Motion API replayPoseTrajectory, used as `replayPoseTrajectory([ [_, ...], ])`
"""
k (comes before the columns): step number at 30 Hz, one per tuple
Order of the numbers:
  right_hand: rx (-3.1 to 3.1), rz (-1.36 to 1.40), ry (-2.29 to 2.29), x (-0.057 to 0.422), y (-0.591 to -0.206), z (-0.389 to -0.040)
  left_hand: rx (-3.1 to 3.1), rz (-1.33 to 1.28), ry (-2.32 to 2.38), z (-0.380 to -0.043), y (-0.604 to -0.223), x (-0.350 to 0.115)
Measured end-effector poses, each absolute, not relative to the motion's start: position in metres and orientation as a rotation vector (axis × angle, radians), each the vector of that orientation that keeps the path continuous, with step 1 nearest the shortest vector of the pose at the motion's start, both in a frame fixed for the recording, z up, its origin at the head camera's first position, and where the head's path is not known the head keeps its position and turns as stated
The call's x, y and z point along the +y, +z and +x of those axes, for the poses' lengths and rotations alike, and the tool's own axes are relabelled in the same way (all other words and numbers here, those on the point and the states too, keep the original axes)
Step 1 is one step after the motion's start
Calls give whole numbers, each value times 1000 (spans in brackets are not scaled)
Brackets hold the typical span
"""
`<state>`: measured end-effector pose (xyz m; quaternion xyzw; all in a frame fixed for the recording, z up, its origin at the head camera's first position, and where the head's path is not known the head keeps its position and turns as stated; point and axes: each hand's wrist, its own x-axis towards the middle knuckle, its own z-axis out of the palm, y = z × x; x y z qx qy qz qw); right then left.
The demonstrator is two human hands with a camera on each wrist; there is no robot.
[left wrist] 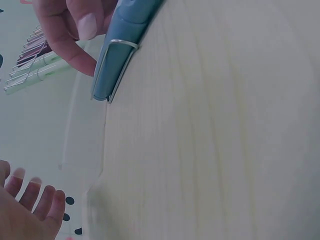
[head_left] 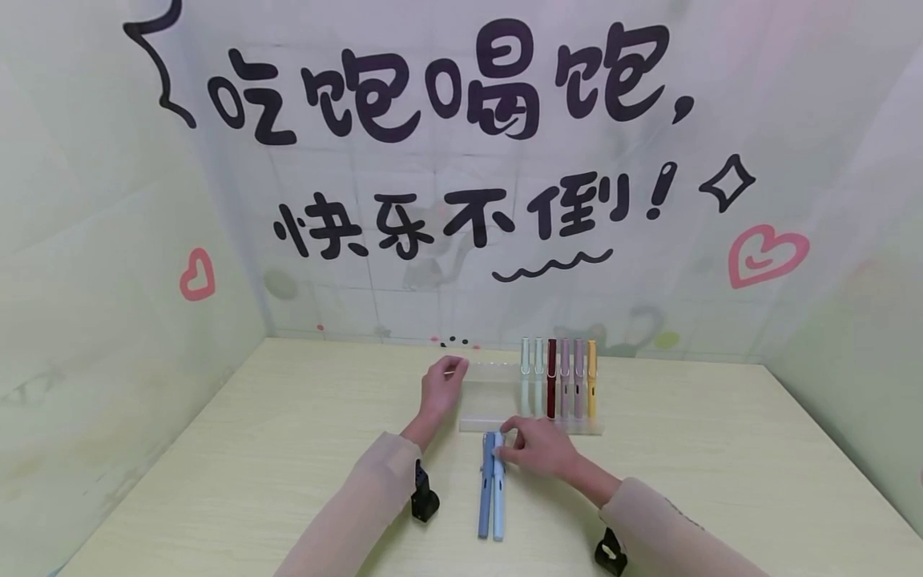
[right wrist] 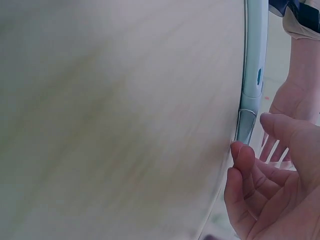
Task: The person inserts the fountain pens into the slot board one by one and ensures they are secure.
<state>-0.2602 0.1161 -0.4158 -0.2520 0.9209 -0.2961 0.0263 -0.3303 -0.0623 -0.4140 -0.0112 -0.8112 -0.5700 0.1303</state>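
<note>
In the head view my left hand is at the left end of a clear pen stand, fingertips right by its upper corner. Its fingers look loosely straight in the left wrist view. My right hand reaches over the capped end of a light blue pen. Thumb and forefinger stand apart around that end, fingertips right at the cap. Beside it lies a darker blue pen, nearly parallel, clip end toward the stand.
Upright in the stand's right part are two pale green pens, a dark red pen, two mauve pens and a yellow pen. Behind the pale wooden table hangs a printed backdrop. Each wrist wears a black camera mount.
</note>
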Motion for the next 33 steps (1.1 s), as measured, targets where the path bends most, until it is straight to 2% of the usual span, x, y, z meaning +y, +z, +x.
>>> replayPoseTrajectory([
  [33, 2773, -719, -865, 118, -417, -258, -2348, -41, -1646, -328, -413, -63],
])
